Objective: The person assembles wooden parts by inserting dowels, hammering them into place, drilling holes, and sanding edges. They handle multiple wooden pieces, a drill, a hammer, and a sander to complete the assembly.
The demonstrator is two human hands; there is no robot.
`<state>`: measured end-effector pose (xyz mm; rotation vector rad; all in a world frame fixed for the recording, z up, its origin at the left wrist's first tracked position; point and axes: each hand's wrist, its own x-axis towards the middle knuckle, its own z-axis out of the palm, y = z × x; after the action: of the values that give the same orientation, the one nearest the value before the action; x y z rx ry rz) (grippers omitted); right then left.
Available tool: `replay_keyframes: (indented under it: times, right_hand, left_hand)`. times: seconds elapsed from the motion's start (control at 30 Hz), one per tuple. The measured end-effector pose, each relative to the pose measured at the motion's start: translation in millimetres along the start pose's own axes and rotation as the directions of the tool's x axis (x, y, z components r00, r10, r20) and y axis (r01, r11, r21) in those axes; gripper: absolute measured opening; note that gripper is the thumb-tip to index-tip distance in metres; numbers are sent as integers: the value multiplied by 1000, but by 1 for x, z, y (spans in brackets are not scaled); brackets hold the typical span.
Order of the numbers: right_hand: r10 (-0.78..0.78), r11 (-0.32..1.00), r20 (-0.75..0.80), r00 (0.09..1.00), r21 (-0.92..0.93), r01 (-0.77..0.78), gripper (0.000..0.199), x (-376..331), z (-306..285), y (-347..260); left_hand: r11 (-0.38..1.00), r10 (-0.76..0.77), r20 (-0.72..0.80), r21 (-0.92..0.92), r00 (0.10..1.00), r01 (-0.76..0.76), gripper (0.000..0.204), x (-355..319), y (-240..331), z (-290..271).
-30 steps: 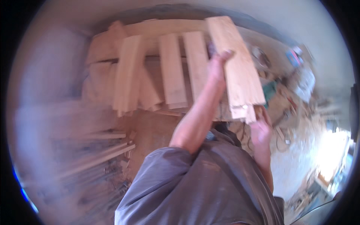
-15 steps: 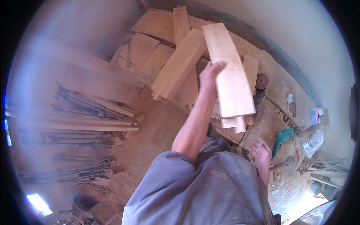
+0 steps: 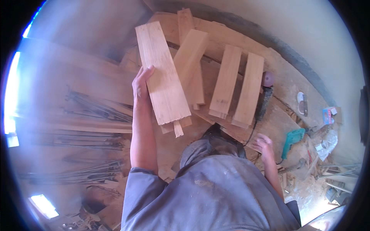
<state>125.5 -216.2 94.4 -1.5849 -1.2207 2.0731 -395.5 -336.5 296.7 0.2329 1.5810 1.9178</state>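
Observation:
My left hand (image 3: pixel 141 81) is wrapped around the long edge of a pale wooden board (image 3: pixel 163 79), held tilted in the air at the left. Under its near end pokes a narrower wooden piece (image 3: pixel 178 129); whether it belongs to the same board I cannot tell. Behind the held board, another wide board (image 3: pixel 195 48) lies slanted across a narrow one on the workbench (image 3: pixel 283 115). Two boards (image 3: pixel 227 79) (image 3: pixel 249 88) rest side by side to the right. Over the bench's near side, my right hand (image 3: pixel 263 146) has loosely bent fingers, apart, holding nothing; a green power drill (image 3: pixel 293 139) lies beside it.
A dark angle grinder (image 3: pixel 264 102) with a round disc (image 3: pixel 268 79) lies right of the boards, its cord trailing toward me. Farther right are a small box (image 3: pixel 328 115) and a plastic bag (image 3: pixel 328 144). Several metal bar clamps (image 3: pixel 98 106) are stacked at the left.
My left hand has carried the board to the left, off the middle of the bench. The two side-by-side boards now show fully. My right hand has barely moved.

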Motion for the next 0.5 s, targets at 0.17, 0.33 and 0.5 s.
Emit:
replay_keyframes:
  times: [0.17, 0.33, 0.5]
  right_hand:
    - [88, 994, -200, 976, 88, -71, 43, 13, -28, 47]
    - [106, 983, -281, 954, 174, -58, 33, 5, -21, 69]
    - [105, 968, -261, 960, 246, -39, 20, -27, 27, 92]
  left_hand:
    - [932, 84, -98, 359, 992, -44, 55, 22, 23, -44]
    - [727, 227, -164, 684, 960, -55, 84, 118, -7, -84]
    - [481, 164, -67, 877, 984, -21, 102, 224, -43, -121]
